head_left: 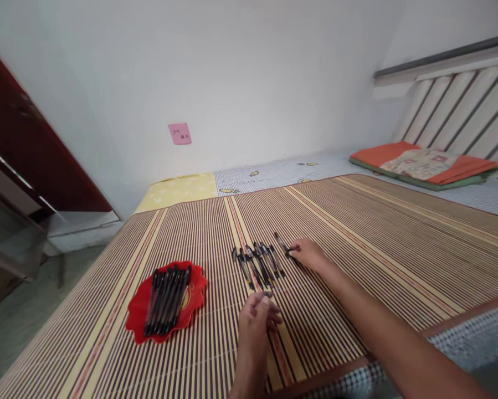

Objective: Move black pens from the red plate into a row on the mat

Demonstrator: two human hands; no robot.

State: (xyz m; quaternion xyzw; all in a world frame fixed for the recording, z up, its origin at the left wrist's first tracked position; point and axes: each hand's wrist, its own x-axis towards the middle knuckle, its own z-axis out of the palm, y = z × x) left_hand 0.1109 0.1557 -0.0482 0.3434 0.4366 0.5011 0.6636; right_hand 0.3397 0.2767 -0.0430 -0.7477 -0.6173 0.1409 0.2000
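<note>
My right hand (309, 254) pinches a pen (280, 241) near its lower end, at the right of a loose row of pens. That row of several dark-capped pens (259, 263) lies on the striped mat (215, 233), roughly side by side. Just below the row is my left hand (257, 316), its fingers curled and the thumb near the index finger. A small dark bit shows at its fingertips, too small to name. To the left, a red scalloped plate (199, 302) holds a bundle of several black pens (168, 302), lying lengthwise together.
The mat covers a bed with a checked sheet (269, 180) and a yellow cloth part (182, 188). A folded orange and green cloth (427, 163) lies at the far right by a white slatted rail (473, 111). A pink note (179, 134) is on the wall.
</note>
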